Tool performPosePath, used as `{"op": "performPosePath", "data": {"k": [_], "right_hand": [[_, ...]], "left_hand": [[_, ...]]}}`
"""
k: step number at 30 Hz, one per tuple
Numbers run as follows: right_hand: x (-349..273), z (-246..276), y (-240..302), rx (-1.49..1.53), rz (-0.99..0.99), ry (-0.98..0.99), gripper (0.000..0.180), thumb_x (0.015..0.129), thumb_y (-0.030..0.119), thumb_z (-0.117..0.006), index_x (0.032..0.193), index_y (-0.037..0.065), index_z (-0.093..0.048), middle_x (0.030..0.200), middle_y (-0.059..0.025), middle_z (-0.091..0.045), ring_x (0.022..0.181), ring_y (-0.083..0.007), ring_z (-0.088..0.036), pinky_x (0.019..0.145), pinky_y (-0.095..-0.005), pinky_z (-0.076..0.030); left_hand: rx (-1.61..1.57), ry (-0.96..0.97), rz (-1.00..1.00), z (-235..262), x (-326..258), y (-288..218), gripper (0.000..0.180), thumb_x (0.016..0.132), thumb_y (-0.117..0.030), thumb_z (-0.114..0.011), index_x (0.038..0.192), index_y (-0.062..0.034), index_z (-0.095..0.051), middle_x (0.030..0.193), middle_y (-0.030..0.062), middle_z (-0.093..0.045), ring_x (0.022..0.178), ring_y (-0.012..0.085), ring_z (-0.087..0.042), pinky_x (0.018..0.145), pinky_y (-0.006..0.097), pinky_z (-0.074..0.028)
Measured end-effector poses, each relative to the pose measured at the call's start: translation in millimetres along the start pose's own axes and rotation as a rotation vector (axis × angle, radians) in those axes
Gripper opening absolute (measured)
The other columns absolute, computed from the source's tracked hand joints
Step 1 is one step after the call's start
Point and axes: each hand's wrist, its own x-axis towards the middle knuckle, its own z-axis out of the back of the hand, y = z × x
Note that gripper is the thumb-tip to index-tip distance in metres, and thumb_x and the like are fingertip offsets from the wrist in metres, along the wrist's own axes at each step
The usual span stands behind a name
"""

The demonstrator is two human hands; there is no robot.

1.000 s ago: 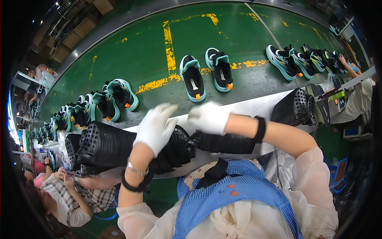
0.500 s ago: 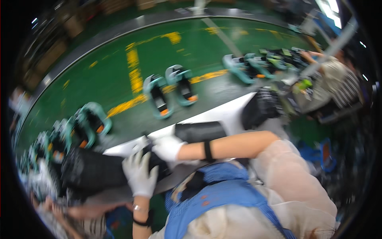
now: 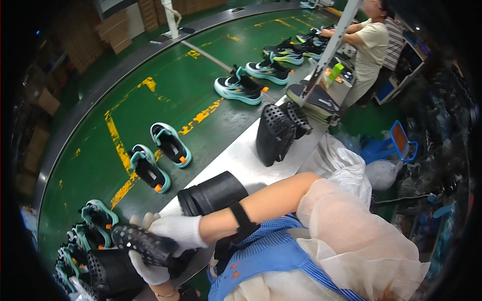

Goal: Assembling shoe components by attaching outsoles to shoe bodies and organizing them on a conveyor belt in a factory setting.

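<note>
Now both hands have shifted left: right hand (image 3: 173,230) and left hand (image 3: 148,271) fingers clamp one perforated black insole (image 3: 143,243) above the stack (image 3: 108,273).

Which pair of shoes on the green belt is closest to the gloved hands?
The teal-and-black pair bunched at the lower left edge of the green belt, just left of the left hand and right hand. The other pairs sit farther up the belt.
</note>
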Motion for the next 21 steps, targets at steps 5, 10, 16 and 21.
{"op": "performPosePath", "data": {"k": [5, 10, 16, 21], "right_hand": [[-20.3, 46.3, 20.9, -1.439, 0.624, -0.127, 0.031, 0.093, 0.029, -0.046, 0.1, 0.003, -0.061, 0.09, -0.0186, -0.064, 0.09, -0.037, -0.061, 0.078, -0.0452, -0.049], [-38.8, 22.8, 53.5, -1.321, 0.299, -0.162, 0.038, 0.086, 0.04, -0.057, 0.095, 0.002, -0.059, 0.088, -0.0194, -0.063, 0.085, -0.0359, -0.063, 0.074, -0.0424, -0.05], [-2.8, 32.4, 57.3, -1.513, 0.415, -0.321, 0.037, 0.083, 0.04, -0.055, 0.088, 0.003, -0.058, 0.07, -0.0178, -0.064, 0.067, -0.0391, -0.064, 0.065, -0.0469, -0.052], [25.2, 70.8, 91.2, -1.691, 0.139, -0.412, 0.042, 0.082, 0.042, -0.051, 0.076, 0.003, -0.067, 0.072, -0.0182, -0.066, 0.071, -0.0366, -0.066, 0.069, -0.0435, -0.054]], "left_hand": [[-0.01, -0.141, 0.002, -5.7, 22.3, 9.6, 0.051, 0.09, -0.029, -0.051, 0.133, -0.0027, -0.041, 0.126, 0.0163, -0.053, 0.119, 0.0316, -0.051, 0.106, 0.043, -0.035], [0.013, -0.381, -0.029, -13.6, 48.8, 11.5, 0.033, 0.09, -0.023, -0.058, 0.117, -0.0101, -0.047, 0.098, 0.007, -0.055, 0.09, 0.0197, -0.056, 0.081, 0.034, -0.049], [0.171, -0.548, -0.014, -2.1, 86.3, 27.2, 0.021, 0.093, -0.031, -0.059, 0.093, -0.0112, -0.053, 0.08, 0.0012, -0.055, 0.07, 0.0106, -0.053, 0.064, 0.026, -0.046], [0.777, -0.292, 0.534, 54.2, 113.1, 18.7, 0.051, 0.089, -0.046, -0.06, 0.112, -0.0008, -0.058, 0.095, 0.0118, -0.062, 0.084, 0.0199, -0.062, 0.076, 0.031, -0.051]]}}
